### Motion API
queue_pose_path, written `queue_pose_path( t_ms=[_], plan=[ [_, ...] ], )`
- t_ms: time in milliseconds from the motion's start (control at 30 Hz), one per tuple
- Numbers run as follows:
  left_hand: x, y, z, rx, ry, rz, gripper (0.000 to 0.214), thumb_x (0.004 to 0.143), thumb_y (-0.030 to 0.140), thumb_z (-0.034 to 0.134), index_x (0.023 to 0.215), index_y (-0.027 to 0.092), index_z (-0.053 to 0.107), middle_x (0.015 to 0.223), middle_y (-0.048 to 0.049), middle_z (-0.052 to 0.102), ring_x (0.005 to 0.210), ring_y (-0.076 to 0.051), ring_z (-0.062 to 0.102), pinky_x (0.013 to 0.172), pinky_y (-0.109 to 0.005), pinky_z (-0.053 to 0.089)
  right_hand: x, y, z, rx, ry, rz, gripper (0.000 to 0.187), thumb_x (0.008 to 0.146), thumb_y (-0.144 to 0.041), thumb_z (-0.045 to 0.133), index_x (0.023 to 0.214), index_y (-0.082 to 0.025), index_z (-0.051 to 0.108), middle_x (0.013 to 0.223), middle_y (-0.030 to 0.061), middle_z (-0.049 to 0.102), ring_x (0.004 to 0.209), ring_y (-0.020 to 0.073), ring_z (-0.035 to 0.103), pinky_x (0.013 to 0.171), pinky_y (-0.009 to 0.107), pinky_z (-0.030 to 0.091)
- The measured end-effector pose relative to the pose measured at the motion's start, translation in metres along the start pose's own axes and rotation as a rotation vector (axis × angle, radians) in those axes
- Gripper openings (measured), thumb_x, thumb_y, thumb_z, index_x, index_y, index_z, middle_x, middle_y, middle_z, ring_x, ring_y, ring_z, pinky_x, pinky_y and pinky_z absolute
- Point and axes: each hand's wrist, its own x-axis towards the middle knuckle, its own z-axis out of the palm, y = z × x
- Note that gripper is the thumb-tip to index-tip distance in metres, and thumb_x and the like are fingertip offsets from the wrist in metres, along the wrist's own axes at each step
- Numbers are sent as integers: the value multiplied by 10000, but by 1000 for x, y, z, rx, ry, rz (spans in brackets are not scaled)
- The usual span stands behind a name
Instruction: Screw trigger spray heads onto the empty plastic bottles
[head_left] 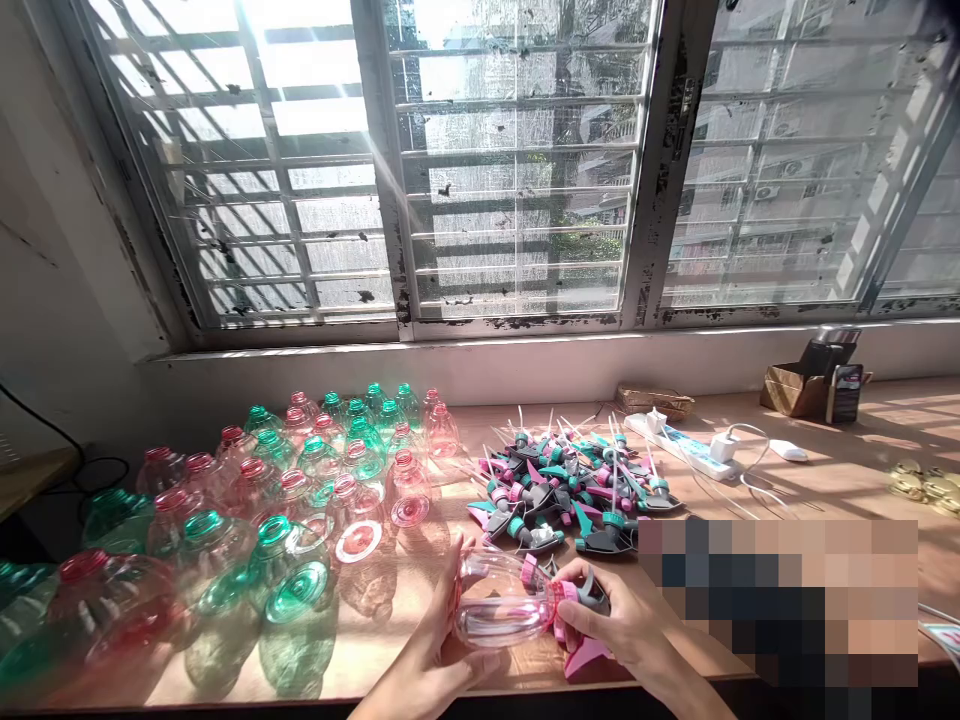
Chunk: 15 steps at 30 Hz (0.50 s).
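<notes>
My left hand (442, 640) wraps around a clear pink plastic bottle (499, 610) lying on its side near the front edge of the wooden table (825, 480). At the bottle's neck, my right hand (611, 620) grips a pink and grey trigger sprayer head (585, 625). A pile of several pink, teal and grey sprayer heads (570, 490) with white dip tubes lies just beyond my hands.
Several empty pink and green bottles (285, 500) stand crowded on the left of the table. A white power strip (686, 445) with a charger, a cardboard box (799, 390) and gold caps (922, 485) lie at the right. A barred window (517, 160) lies behind. A blurred patch covers the right front.
</notes>
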Motion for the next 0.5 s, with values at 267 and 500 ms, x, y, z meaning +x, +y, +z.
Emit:
queue_pose_path(
  t_ms=[267, 500],
  plan=[
    [2, -4, -2, -13, -7, 5, 997, 919, 420, 777, 1660, 420, 110, 1779, -20, 159, 1626, -363, 91, 1301, -561, 152, 0, 0, -1, -6, -8, 7, 478, 754, -547, 897, 918, -174, 648, 683, 10, 747, 622, 190, 699, 627, 309, 550],
    [1, 0, 1, -45, -6, 7, 1043, 920, 448, 773, 1646, 468, 24, 1780, 14, 153, 1619, -362, 147, 1296, -545, 197, -1, -3, 0, -18, -6, 13, 478, 764, -556, 887, 923, -171, 652, 683, 14, 750, 625, 182, 690, 633, 301, 546]
  ],
)
